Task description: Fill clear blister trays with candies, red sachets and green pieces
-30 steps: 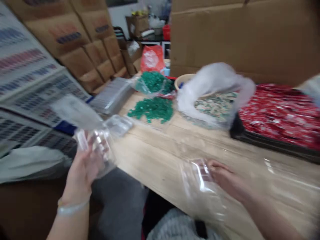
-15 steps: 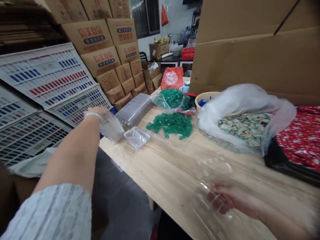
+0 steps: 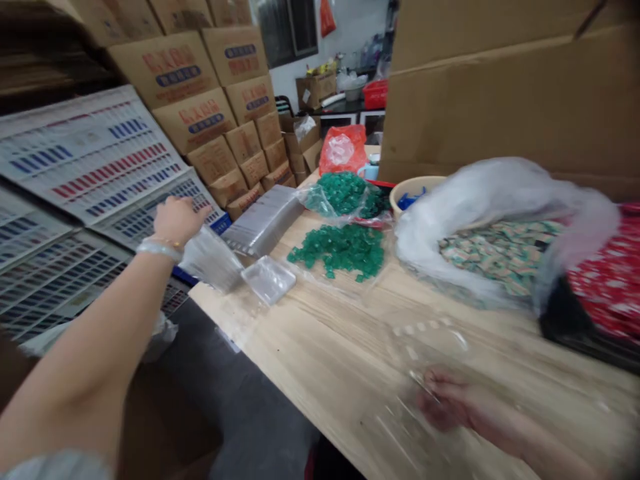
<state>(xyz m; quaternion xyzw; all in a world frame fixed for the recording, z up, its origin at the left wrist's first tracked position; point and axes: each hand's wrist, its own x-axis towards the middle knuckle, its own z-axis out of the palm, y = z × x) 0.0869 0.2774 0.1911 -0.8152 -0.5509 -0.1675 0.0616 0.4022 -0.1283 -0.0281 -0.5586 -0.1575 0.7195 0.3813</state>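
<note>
My left hand (image 3: 179,219) is at the table's left end, beside a stack of clear plastic trays (image 3: 213,259); its fingers are apart and hold nothing visible. At the lower right, my right hand (image 3: 445,397) is closed on a clear plastic tray (image 3: 400,427), blurred by motion. A small clear tray (image 3: 269,279) lies right of the stack. Behind it sits a longer pile of clear plastic (image 3: 265,219). Green wrapped pieces (image 3: 345,250) lie spread mid-table, and more green pieces (image 3: 345,193) sit in a clear bag behind them.
A plastic bag (image 3: 450,227) holds beige-green packets (image 3: 503,253). Red packets (image 3: 607,280) sit in a black container at the right. A cream basin (image 3: 417,190) holds blue pieces. Stacked cartons (image 3: 185,73) and white crates (image 3: 90,160) line the left. Tall cardboard (image 3: 500,100) stands behind.
My left hand has risen and moved left, off the stacked trays, and its fingers now show apart. My right hand keeps its tray, nearly in place. The view has shifted slightly.
</note>
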